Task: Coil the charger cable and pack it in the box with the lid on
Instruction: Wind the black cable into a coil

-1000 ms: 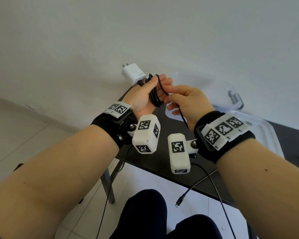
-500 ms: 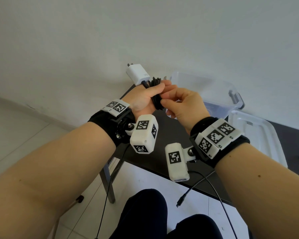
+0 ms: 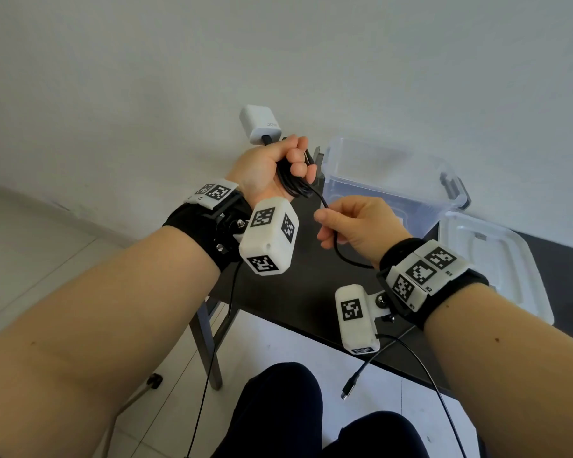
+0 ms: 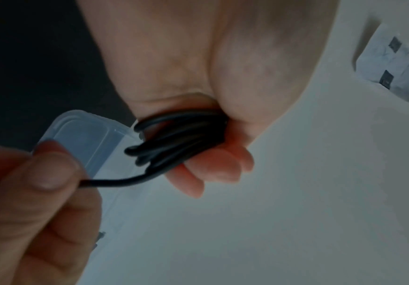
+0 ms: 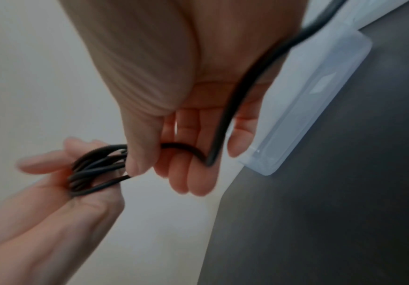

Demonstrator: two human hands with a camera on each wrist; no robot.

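My left hand is raised above the table's left corner and grips a bundle of black cable coils. The white charger plug sticks up above that fist. My right hand sits lower and to the right, pinching the free run of cable between thumb and fingers. The cable's loose end dangles below the table edge. Behind the hands stands the clear plastic box, open, with its lid lying flat to the right.
The dark table runs from the corner under my hands to the right, against a white wall. Its metal leg and tiled floor show below. My knees are under the near edge. Thin black camera leads hang from both wrists.
My left hand has closed into a fist round the coils and lifted. My right hand has drawn away down and right, sliding along the cable to a new stretch.
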